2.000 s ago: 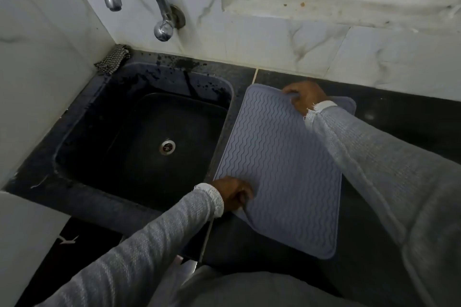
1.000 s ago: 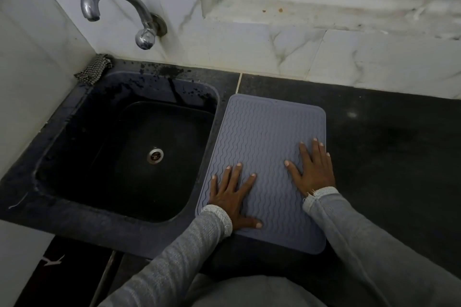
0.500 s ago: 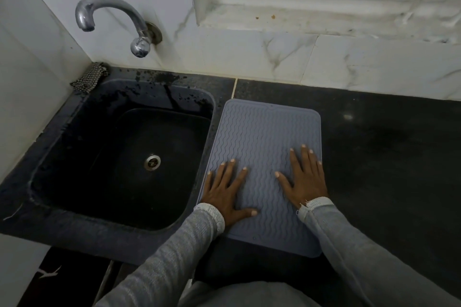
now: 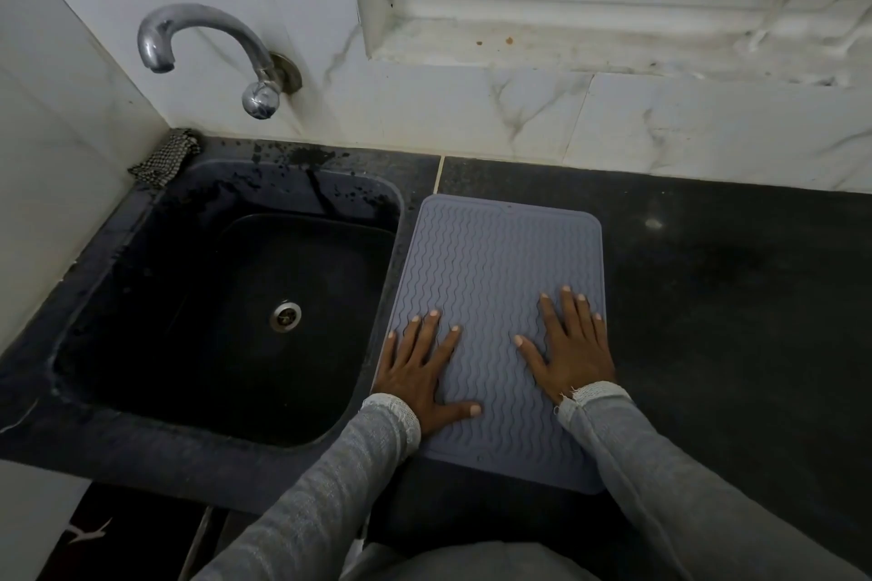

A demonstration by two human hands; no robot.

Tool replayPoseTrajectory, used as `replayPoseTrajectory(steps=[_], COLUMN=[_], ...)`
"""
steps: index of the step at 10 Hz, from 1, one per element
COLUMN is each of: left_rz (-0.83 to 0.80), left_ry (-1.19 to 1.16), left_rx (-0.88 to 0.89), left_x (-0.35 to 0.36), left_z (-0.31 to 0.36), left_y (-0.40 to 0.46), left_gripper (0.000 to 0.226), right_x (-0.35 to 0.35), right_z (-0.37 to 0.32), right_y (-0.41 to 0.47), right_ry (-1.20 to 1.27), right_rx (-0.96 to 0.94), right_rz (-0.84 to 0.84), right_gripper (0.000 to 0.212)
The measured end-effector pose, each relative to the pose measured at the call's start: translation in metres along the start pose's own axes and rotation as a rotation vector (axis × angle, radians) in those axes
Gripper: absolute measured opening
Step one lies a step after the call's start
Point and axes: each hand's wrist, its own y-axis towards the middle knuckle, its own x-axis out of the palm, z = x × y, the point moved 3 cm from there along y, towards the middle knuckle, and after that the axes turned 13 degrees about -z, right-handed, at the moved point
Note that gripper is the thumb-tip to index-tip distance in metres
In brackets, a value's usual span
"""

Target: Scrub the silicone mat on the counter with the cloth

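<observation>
The mat (image 4: 495, 278) is lying on the counter (image 4: 731, 297), just right of the sink (image 4: 118, 434); both hands are resting on its near half, the cloth (image 4: 163, 158) sitting at the sink's far-left corner.

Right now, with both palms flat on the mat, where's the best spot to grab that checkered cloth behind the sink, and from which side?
Probably pinch the checkered cloth at its raised, bunched folds, coming from the sink side with the left hand. It lies crumpled in the corner where the walls meet, so only its front, facing the basin, is open to approach.
</observation>
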Motion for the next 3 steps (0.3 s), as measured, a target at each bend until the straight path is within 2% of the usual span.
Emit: replayPoseTrajectory(steps=[2, 3], left_rz=[0.0, 0.025], left_ry=[-0.019, -0.066], left_rx=[-0.016, -0.042], left_x=[-0.001, -0.015], left_z=[0.002, 0.002], left_y=[-0.002, -0.001], left_gripper=[0.103, 0.105], right_x=[-0.005, -0.015], right_z=[-0.003, -0.001], right_y=[-0.001, 0.002], right_ry=[0.043, 0.044], right_rx=[-0.006, 0.014], right_rz=[-0.026, 0.021], right_gripper=[0.085, 0.085])
